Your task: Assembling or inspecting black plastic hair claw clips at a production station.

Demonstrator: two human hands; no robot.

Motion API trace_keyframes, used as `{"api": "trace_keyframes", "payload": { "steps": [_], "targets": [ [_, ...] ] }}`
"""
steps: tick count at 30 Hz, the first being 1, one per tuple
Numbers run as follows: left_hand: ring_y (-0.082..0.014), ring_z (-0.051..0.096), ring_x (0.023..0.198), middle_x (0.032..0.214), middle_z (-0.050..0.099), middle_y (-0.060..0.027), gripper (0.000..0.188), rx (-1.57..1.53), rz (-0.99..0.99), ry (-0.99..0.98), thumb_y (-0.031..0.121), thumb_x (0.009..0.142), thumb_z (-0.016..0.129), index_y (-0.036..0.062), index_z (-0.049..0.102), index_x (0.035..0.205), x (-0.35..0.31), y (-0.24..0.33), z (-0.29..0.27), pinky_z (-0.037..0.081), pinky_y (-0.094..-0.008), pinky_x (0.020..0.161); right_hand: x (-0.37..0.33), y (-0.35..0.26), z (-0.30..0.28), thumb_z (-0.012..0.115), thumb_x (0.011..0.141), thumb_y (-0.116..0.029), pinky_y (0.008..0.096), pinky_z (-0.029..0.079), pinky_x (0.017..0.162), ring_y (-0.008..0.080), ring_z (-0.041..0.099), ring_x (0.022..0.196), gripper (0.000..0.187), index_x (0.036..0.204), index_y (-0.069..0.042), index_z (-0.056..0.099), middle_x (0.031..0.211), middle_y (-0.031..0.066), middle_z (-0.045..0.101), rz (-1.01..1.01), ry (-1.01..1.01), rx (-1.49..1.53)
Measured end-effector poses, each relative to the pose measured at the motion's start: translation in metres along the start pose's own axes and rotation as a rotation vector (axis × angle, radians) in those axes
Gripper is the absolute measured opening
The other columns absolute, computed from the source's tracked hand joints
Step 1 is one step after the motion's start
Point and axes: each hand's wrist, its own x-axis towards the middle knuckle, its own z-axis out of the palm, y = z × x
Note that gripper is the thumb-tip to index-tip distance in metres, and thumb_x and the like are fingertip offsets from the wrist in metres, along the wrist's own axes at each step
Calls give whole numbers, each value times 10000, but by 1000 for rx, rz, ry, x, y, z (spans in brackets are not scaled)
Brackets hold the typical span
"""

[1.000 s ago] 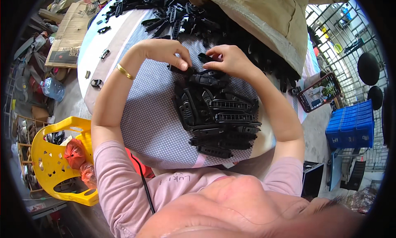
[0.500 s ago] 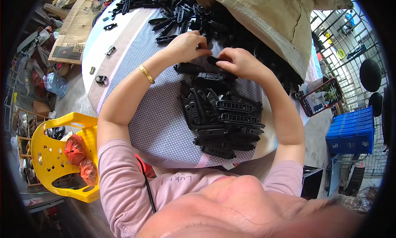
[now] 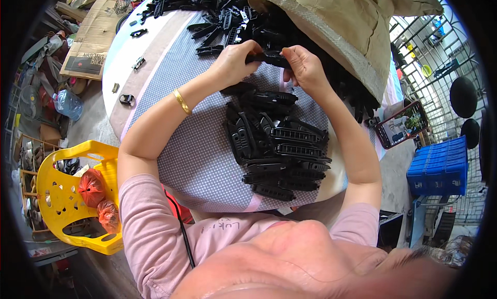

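Between my two hands is a long, thin black plastic part (image 3: pixel 272 58), held lengthwise above the table. My left hand (image 3: pixel 235 63) has its fingers closed round the part's left end. My right hand (image 3: pixel 306 70) pinches the other end between thumb and fingers. Just below them, on the dotted cloth, lies a stack of similar black plastic parts (image 3: pixel 297 148), some with ladder-like slots. Two or so more black parts (image 3: pixel 269 99) lie at the top of that stack. Beyond my hands spreads a loose heap of black parts (image 3: pixel 222 19).
A large brown paper sack (image 3: pixel 352 29) lies open at the far right over more black parts. Small loose pieces (image 3: pixel 126 99) dot the table's left side. A phone (image 3: pixel 401 125) stands at the right edge, near a blue crate (image 3: pixel 437 167). At left is a yellow chair (image 3: pixel 57 221) with red bags.
Both hands have risen slightly away from the stack, and a long black part now spans between them. The right hand has turned and moved a little outward.
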Motion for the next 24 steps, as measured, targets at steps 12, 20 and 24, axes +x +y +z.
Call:
{"api": "trace_keyframes", "payload": {
  "steps": [12,20,24],
  "targets": [
    [-144,624,780,934,631,-140,376,-761,-426,-131,37,793,628,-74,552,1144,-4,32,0,512,-237,740,-4,-5,3,473,943,-363,172,356,401,44,504,449,352,839,-37,557,554,9,531,25,124,-36],
    [-227,638,928,1009,616,-175,452,-910,-409,-11,131,803,690,-70,523,1172,-11,36,2,515,-331,871,-10,-14,15,514,929,-308,208,436,455,83,598,548,322,839,-1,544,625,31,563,-86,255,-194],
    [-233,639,926,1032,616,-170,419,-910,-399,50,110,806,682,-55,539,1163,-10,38,2,518,-312,864,-12,-18,18,507,933,-298,208,437,458,80,593,546,313,833,-3,541,635,36,569,-132,268,-220]
  ]
}}
